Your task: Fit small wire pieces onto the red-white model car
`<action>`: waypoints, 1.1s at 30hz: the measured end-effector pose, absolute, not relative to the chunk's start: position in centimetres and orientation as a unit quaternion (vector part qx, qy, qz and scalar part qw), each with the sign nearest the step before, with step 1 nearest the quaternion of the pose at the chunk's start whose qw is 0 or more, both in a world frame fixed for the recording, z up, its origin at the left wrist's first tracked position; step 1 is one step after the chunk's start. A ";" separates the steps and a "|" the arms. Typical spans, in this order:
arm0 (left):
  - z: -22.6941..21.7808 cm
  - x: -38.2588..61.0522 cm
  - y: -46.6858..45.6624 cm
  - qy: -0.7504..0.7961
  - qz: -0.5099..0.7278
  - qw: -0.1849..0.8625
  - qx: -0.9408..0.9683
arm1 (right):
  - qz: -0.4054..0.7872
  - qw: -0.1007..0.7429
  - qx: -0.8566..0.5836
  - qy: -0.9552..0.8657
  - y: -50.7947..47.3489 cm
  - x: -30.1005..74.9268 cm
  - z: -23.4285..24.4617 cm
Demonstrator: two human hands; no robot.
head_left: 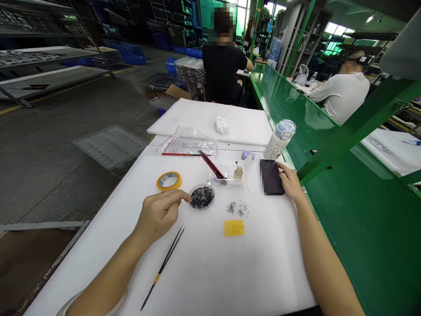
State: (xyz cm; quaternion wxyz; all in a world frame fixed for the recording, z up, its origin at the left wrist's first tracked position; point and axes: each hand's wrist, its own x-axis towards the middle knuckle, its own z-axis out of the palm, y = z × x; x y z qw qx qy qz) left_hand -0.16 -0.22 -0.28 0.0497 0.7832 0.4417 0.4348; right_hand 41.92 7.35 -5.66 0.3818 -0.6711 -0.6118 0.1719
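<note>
My left hand (160, 212) is loosely curled on the white foam table, its thumb and forefinger tips touching the rim of a small round dish (201, 197) full of tiny dark metal parts. Long black tweezers (163, 264) lie on the foam just below that hand. My right hand (290, 180) rests its fingers on the right edge of a black phone (271, 177) lying flat. Between the hands lie a scatter of loose small parts (237, 209) and a yellow square pad (234, 228).
A yellow tape roll (169, 180), a clear tray (226, 174) with a red-black tool and small bottle, a plastic bag (190, 143), a spotted water bottle (279, 140) and crumpled tissue (221, 124) lie further back. A green conveyor (345, 206) runs along the right; two people sit beyond.
</note>
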 end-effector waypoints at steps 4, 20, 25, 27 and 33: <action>-0.4 -0.2 -0.2 0.439 0.435 0.048 0.785 | 0.173 0.379 -0.664 -0.621 7.4 41.6 -5.2; -0.3 -0.1 -0.1 0.432 0.439 0.039 0.787 | 0.179 0.374 -0.681 -0.604 7.1 42.0 -4.7; -0.3 -0.1 -0.1 0.433 0.439 0.038 0.786 | 0.172 0.368 -0.668 -0.624 7.0 41.9 -4.4; -0.2 0.0 -0.1 0.433 0.439 0.038 0.786 | 0.174 0.366 -0.664 -0.628 6.9 41.8 -4.3; 0.2 0.1 -0.2 0.434 0.438 0.040 0.786 | 0.196 0.365 -0.664 -0.622 6.6 42.0 -3.9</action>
